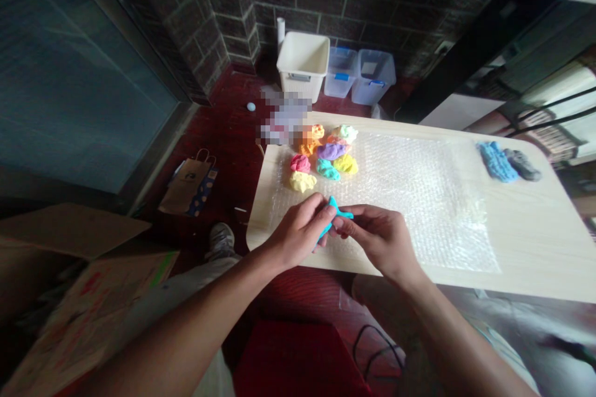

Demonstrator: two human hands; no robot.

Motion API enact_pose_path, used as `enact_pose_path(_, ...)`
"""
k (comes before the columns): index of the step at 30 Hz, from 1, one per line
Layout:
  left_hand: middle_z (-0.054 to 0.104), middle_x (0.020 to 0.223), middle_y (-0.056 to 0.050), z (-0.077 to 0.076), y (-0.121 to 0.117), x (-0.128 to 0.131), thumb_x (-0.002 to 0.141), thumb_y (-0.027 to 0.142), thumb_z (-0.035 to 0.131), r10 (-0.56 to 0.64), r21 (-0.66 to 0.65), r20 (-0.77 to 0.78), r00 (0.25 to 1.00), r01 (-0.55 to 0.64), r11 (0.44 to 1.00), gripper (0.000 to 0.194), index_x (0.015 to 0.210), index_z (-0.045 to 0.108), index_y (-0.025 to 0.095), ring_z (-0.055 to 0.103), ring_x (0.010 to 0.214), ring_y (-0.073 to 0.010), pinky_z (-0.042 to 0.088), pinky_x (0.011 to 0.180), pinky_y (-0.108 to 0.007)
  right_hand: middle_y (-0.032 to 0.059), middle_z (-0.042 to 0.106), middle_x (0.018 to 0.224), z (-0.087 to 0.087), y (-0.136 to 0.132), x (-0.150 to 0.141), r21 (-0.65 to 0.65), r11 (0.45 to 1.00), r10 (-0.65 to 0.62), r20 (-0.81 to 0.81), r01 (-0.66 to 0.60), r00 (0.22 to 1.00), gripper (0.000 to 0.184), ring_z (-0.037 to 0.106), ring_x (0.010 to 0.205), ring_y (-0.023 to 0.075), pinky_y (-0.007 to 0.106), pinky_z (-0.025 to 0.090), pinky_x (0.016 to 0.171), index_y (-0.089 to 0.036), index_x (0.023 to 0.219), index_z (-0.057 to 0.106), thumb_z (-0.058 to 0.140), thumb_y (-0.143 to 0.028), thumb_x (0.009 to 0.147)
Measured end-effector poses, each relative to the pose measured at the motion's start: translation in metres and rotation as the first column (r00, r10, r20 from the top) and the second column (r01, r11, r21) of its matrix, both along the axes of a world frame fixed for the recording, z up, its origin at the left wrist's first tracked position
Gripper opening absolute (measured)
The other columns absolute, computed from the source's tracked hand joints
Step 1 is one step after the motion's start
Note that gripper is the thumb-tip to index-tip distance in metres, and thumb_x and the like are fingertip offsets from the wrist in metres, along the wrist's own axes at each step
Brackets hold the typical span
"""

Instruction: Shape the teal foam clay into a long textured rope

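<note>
Between my two hands, just above the near edge of the table, is a piece of turquoise modelling clay. My left hand is closed around its lower left part, thumb on top. With thumb and fingers my right hand pinches the clay's right end. Beyond the hands, a cluster of clay lumps lies on bubble wrap: a pale yellow lump, a pink lump, a teal lump, a bright yellow lump, a purple lump, an orange lump and a whitish-green lump.
The wooden table carries a blue bundle and a grey bundle at its right. Behind it stand a white bin and two clear boxes. Left on the floor are paper bags and a cardboard box.
</note>
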State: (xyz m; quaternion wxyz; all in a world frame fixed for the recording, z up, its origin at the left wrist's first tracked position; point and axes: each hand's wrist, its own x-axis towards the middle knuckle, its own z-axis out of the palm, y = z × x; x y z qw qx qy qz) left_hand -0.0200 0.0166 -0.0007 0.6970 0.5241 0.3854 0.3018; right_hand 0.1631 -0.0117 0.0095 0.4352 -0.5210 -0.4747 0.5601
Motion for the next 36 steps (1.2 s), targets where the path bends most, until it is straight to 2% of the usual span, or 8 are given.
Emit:
enact_pose_path(2,0.056,0.073,0.004,0.001,0.000,0.000,0.104,0.051,0.049,-0.023,0.044,-0.011,1.000,0.024,0.999,0.033,0.090,0.048,0.021,0.050,0.055,-0.0085,0.039,0.047,-0.020,0.0052,0.077,0.071,0.001,0.002,0.001,-0.032,0.999,-0.003,-0.014,0.003,1.000,0.024,0.066,0.061,0.0139,0.027,0.055,0.061,-0.017,0.088,0.083,0.089,-0.038,0.078)
enact_pose_path(6,0.053,0.074,0.004,0.001,0.001,-0.002,0.103,0.052,0.050,-0.060,0.090,-0.012,0.998,0.061,0.994,0.033,0.091,0.047,0.022,0.051,0.060,-0.0101,0.041,0.050,-0.020,0.0041,0.076,0.068,0.002,0.003,0.003,-0.056,0.998,-0.037,-0.054,0.034,0.998,0.024,0.064,0.060,0.0140,0.028,0.054,0.060,-0.019,0.085,0.084,0.093,-0.038,0.074)
enact_pose_path(12,0.056,0.075,0.003,-0.002,0.001,-0.002,0.104,0.049,0.052,-0.028,0.117,0.009,1.000,0.027,0.993,0.030,0.093,0.050,0.021,0.055,0.063,-0.0101,0.044,0.058,-0.022,0.0049,0.075,0.069,0.000,0.005,0.005,-0.048,0.998,-0.048,-0.071,0.045,0.996,0.025,0.065,0.061,0.0147,0.028,0.054,0.060,-0.017,0.086,0.081,0.084,-0.042,0.084)
enact_pose_path(17,0.060,0.080,0.001,0.001,0.001,-0.001,0.103,0.047,0.053,-0.031,0.126,-0.001,1.000,0.031,0.992,0.028,0.094,0.052,0.020,0.059,0.067,-0.0115,0.044,0.059,-0.022,0.0045,0.074,0.069,-0.002,0.006,0.008,-0.017,0.998,-0.066,-0.042,0.065,0.997,0.025,0.063,0.059,0.0137,0.028,0.053,0.059,-0.017,0.083,0.080,0.085,-0.041,0.083)
enact_pose_path(23,0.061,0.081,0.000,0.004,0.001,-0.001,0.102,0.046,0.053,0.000,0.062,-0.001,1.000,0.000,0.998,0.028,0.095,0.054,0.019,0.056,0.064,-0.0106,0.043,0.058,-0.021,0.0047,0.075,0.075,0.000,0.008,0.011,-0.029,0.999,-0.037,-0.070,0.035,0.997,0.027,0.066,0.064,0.0155,0.031,0.055,0.063,-0.017,0.091,0.079,0.080,-0.044,0.087)
enact_pose_path(27,0.061,0.079,0.000,0.005,0.001,-0.002,0.101,0.046,0.055,0.002,0.056,-0.005,1.000,-0.001,0.998,0.028,0.094,0.055,0.019,0.058,0.066,-0.0111,0.044,0.059,-0.021,0.0038,0.073,0.068,-0.001,0.010,0.013,-0.026,0.999,-0.029,-0.044,0.028,0.999,0.026,0.062,0.059,0.0147,0.030,0.054,0.058,-0.017,0.084,0.079,0.083,-0.042,0.084)
enact_pose_path(32,0.064,0.081,0.000,0.005,0.002,0.001,0.099,0.045,0.057,0.027,-0.004,0.036,0.999,-0.026,1.000,0.027,0.093,0.055,0.019,0.058,0.063,-0.0105,0.044,0.055,-0.021,0.0030,0.075,0.071,-0.004,0.010,0.013,0.009,0.999,-0.045,-0.116,0.047,0.992,0.019,0.064,0.061,0.0134,0.028,0.055,0.061,-0.018,0.085,0.079,0.080,-0.037,0.088)
enact_pose_path(36,0.066,0.078,-0.001,0.004,0.006,0.000,0.096,0.043,0.059,0.090,-0.122,0.094,0.991,-0.078,0.989,0.025,0.090,0.053,0.019,0.058,0.057,-0.0102,0.046,0.052,-0.022,0.0037,0.077,0.083,-0.002,0.006,0.013,0.077,0.997,-0.011,-0.034,0.013,0.999,0.023,0.069,0.070,0.0156,0.030,0.059,0.066,-0.021,0.110,0.078,0.078,-0.034,0.091)
